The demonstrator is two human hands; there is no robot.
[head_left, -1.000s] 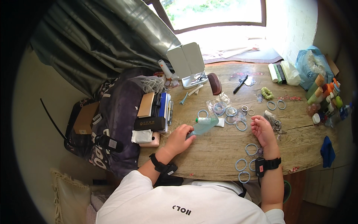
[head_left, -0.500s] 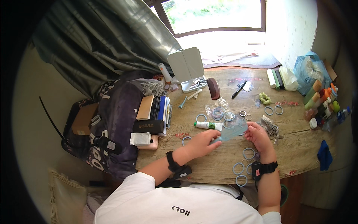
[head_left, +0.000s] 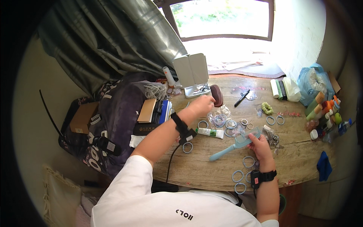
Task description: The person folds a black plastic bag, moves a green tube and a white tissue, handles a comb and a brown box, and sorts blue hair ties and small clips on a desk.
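Note:
My left hand (head_left: pixel 203 105) reaches across the table, its fingers closed at the near left edge of a dark brown comb (head_left: pixel 217 94); the fingertips are partly hidden. My right hand (head_left: pixel 260 146) grips a pale blue hairbrush (head_left: pixel 224 152) by its wide head, the handle pointing left and toward me. Just beyond the brush lie several hair ties (head_left: pixel 220 120) and a white-and-green tube (head_left: pixel 210 132). More light blue hair ties (head_left: pixel 238 176) rest near my right wrist.
An open white case (head_left: pixel 192 72) stands beyond the comb. To the right are a black pen (head_left: pixel 242 98), a green scrunchie (head_left: pixel 267 108), keys (head_left: pixel 274 140) and a blue cloth (head_left: pixel 324 166). Several bottles (head_left: pixel 321 117) crowd the right side; notebooks (head_left: pixel 147 110) lie left. A black cable (head_left: pixel 171 160) hangs from my left wrist.
My left hand has let go of the hairbrush handle and moved away from me to the brown comb. My right hand now holds the brush by its head, its bristles turned into view.

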